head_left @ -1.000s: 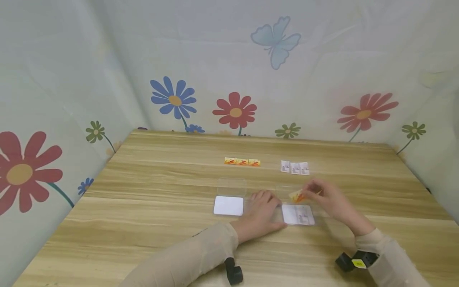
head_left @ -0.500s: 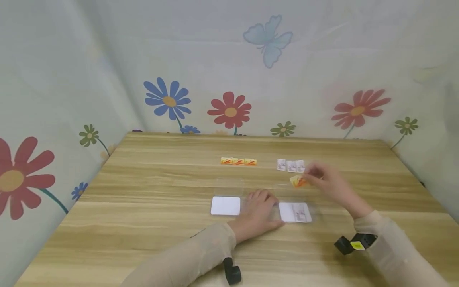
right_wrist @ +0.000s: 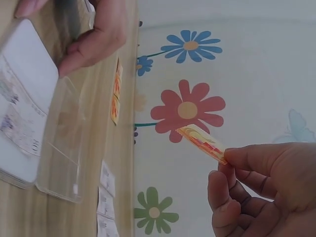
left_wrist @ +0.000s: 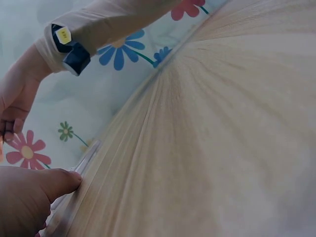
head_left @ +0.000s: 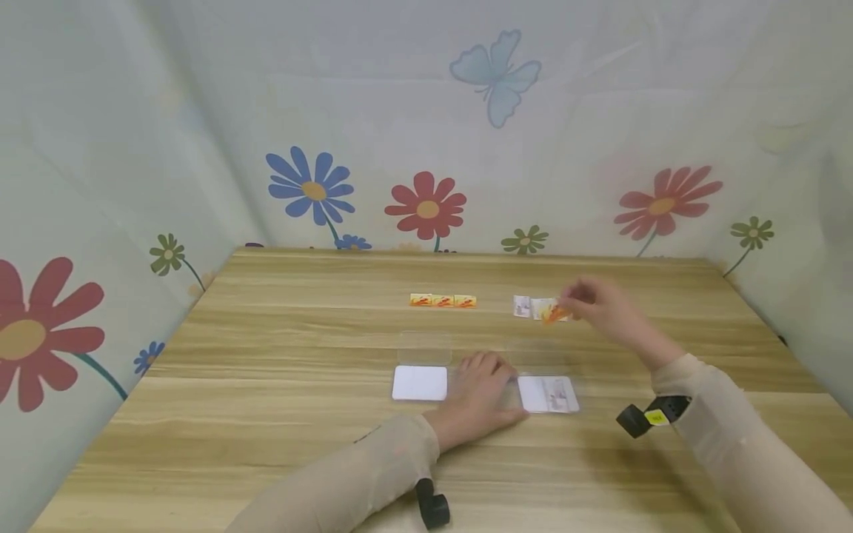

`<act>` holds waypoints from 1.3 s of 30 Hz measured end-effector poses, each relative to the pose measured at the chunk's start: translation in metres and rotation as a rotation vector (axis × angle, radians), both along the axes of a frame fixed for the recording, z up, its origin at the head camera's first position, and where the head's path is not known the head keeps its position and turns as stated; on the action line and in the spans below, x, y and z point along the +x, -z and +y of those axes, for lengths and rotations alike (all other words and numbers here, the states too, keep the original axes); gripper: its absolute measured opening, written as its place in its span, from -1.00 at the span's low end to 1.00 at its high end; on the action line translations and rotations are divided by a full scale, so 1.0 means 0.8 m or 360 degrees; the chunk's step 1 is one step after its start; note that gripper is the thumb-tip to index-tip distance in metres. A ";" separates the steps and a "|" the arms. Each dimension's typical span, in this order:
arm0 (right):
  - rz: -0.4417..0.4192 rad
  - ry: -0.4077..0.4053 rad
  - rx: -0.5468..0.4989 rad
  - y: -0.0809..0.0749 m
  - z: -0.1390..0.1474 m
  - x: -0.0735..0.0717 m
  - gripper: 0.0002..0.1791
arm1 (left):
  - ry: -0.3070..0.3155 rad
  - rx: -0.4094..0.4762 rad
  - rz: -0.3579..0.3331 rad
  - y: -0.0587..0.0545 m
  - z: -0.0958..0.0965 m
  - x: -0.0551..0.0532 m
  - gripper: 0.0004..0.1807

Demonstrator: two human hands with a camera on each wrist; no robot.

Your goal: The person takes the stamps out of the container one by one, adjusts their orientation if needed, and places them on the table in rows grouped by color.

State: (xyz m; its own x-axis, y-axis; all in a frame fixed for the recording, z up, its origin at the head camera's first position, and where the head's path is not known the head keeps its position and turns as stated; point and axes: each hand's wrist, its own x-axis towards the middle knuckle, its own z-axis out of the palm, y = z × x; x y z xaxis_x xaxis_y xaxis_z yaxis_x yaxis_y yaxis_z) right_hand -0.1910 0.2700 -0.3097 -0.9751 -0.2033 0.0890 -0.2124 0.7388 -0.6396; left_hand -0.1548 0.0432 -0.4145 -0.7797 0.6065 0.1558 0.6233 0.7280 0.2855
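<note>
My right hand (head_left: 613, 317) pinches a small orange-and-yellow sachet (right_wrist: 201, 142) between thumb and fingertips, held above the back of the table. My left hand (head_left: 477, 394) lies on the table, its fingers and thumb touching the left edge of a clear plastic case (head_left: 531, 392). That case is open, its transparent lid (right_wrist: 66, 143) folded back. Pale printed packets (right_wrist: 19, 123) lie in its far-right half over a white base. Behind it, pale packets (head_left: 522, 306) form a row; the held sachet partly covers them in the head view, while the right wrist view shows three.
Left of my left hand stands a second clear case (head_left: 420, 383) with a white base and its lid open. Three orange sachets (head_left: 443, 301) lie in a row behind it. A flower-printed curtain (head_left: 360, 96) surrounds the wooden table (head_left: 266, 414).
My right hand has carried the orange sachet away from the open right case, back and up toward the pale packets. The left hand has stayed against the case.
</note>
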 end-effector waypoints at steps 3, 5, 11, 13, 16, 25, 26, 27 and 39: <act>0.0027 -0.0033 0.0001 -0.007 -0.001 -0.008 -0.83 | 0.0001 0.0009 0.0004 0.001 0.001 0.000 -0.39; 0.0010 -0.0044 0.0009 -0.011 -0.002 -0.012 -0.83 | 0.0005 0.0015 0.0007 0.002 0.001 -0.001 -0.39; -0.0120 0.0013 0.0096 -0.018 -0.006 -0.027 -0.79 | 0.0011 0.0036 -0.0002 0.004 0.000 -0.002 -0.40; -0.0148 0.0018 0.0109 -0.020 -0.008 -0.033 -0.77 | 0.0008 0.0042 -0.0005 0.004 0.000 -0.003 -0.40; -0.0174 0.0011 0.0107 -0.021 -0.010 -0.043 -0.77 | 0.0007 0.0047 0.0002 0.003 -0.001 -0.002 -0.40; -0.0216 -0.0021 0.0080 -0.020 -0.013 -0.068 -0.80 | 0.0013 0.0042 0.0004 0.002 -0.001 -0.003 -0.39; -0.0224 -0.0019 0.0071 -0.020 -0.013 -0.070 -0.80 | 0.0014 0.0040 0.0000 0.001 -0.001 -0.003 -0.39; -0.0231 -0.0017 0.0064 -0.020 -0.014 -0.072 -0.80 | 0.0016 0.0038 0.0000 0.001 -0.001 -0.003 -0.39; -0.0310 0.0014 -0.0043 -0.007 -0.026 -0.090 -0.78 | 0.0024 0.0032 0.0037 0.002 0.000 -0.002 -0.40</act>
State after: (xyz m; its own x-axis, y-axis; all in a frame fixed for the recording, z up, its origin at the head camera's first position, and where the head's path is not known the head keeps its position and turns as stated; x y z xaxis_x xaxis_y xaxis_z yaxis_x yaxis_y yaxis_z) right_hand -0.2633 0.2491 -0.3044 -0.9762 -0.1945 -0.0959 -0.0763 0.7221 -0.6876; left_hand -0.1566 0.0432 -0.4160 -0.7665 0.6147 0.1863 0.6409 0.7127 0.2852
